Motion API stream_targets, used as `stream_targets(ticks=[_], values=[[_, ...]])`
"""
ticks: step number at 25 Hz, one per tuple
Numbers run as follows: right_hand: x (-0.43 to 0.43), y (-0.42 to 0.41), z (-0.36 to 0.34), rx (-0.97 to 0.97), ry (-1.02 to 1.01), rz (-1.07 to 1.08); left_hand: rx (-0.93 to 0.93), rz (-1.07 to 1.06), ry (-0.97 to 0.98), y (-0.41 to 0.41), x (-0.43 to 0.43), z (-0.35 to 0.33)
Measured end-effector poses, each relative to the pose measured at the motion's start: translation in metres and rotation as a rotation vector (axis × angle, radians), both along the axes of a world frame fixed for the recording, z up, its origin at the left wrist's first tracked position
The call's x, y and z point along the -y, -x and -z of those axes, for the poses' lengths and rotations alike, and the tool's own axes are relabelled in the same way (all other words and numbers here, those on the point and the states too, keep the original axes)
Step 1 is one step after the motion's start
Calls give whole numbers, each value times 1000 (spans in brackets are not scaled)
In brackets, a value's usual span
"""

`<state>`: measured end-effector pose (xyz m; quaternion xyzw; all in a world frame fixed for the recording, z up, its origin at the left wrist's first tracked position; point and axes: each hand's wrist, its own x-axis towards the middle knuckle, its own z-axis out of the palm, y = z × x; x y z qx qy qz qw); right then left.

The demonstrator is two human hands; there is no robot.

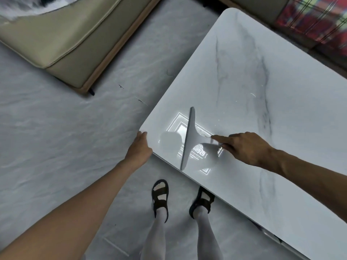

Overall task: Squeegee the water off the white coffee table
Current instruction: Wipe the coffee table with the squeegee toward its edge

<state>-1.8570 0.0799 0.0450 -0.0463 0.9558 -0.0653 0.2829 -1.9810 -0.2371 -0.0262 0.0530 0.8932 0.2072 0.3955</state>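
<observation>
Head view: white marble-veined coffee table (262, 53), glossy, set diagonally. Pale grey plastic squeegee (189, 139) lies on the top near its near-left corner, blade down on the surface. Right hand (246, 149) holds the handle, fingers curled, index finger stretched along it. Water droplets (200, 148) just right of the blade. Left hand (139, 147) grips the table corner, thumb on top, fingers hidden below. Beige cushioned sofa (65, 40) at far left.

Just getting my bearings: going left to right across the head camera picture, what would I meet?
Beige sofa → left hand → squeegee → right hand holding the squeegee's handle → red patterned fabric.
</observation>
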Motion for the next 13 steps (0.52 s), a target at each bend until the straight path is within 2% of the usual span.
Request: stream_targets(ticks=[2, 4, 6, 8, 13], values=[[-2, -8, -3, -71, 17, 11, -5, -30, 28, 1, -5, -1], [25, 1, 5, -99, 167, 15, -56, -118, 32, 5, -4, -3], [69, 16, 24, -12, 281, -5, -127, -183, 46, 8, 0, -6], [102, 28, 38, 78, 310, -29, -165, -203, 72, 9, 1, -8], [61, -1, 39, 63, 264, 57, -68, -35, 66, -15, -27, -9]])
